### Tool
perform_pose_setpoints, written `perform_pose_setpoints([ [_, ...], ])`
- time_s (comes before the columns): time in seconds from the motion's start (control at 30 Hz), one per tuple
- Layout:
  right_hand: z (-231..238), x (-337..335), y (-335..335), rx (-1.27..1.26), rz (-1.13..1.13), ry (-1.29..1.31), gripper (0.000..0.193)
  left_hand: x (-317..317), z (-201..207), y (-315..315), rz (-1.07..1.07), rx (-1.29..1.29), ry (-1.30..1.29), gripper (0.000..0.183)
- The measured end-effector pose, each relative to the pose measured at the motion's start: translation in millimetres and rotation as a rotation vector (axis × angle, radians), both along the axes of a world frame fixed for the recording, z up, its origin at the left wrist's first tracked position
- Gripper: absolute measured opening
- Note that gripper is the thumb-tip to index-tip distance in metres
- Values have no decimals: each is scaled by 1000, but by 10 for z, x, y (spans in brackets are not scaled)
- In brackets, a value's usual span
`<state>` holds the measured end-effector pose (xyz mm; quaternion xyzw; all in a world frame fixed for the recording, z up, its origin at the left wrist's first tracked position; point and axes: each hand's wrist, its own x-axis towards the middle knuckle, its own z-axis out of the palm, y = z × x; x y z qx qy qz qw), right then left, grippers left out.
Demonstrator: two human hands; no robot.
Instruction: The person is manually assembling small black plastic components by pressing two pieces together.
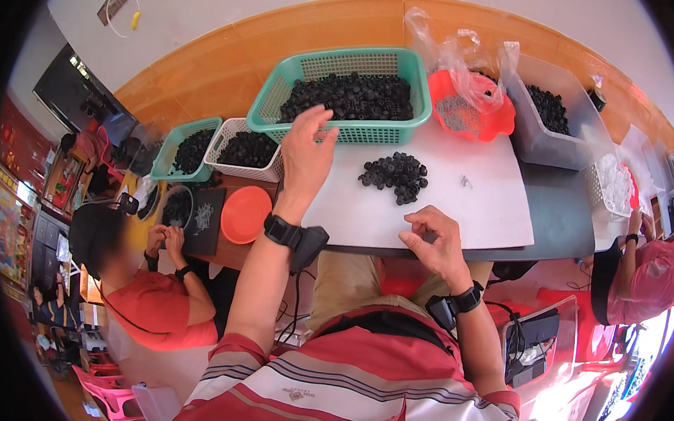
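Observation:
My left hand [309,153] is raised at the front rim of a green basket [339,133], thumb and fingers apart, with nothing visible in it. Many small black plastic parts [349,94] fill this basket. Closer to me, my right hand [438,243] hovers over the front edge of the white sheet [337,218], its fingers curled toward the thumb. Something dark shows inside that curl, too small to name. Between the hands and the basket lies a loose pile of black parts [395,177]. A few tiny metal pins [466,182] rest to its right.
A red scalloped dish [499,123] of tiny metal pieces and a clear bin [535,144] of black parts stand back right. To the left are a white basket [241,170], a smaller green basket [166,158] and a red plate [246,215]. A co-worker [160,300] sits left, another [642,276] right.

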<state>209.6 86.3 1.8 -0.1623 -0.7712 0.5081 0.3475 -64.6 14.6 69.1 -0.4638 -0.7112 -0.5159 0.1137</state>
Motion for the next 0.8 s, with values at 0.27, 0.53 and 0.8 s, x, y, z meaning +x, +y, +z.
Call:
perform_pose_setpoints([
  [0.27, -35, -24, 48, -21, 24, 43, 22, 384, -533, -273, -66, -167, -45, 25],
  [0.53, -53, -7, 52, -35, 37, 45, 20, 499, -646, -306, -119, -291, 89, 28],
  [0.8, -78, 6, 38, -62, 57, 71, 18, 554, -665, -225, -72, -359, 163, 28],
])
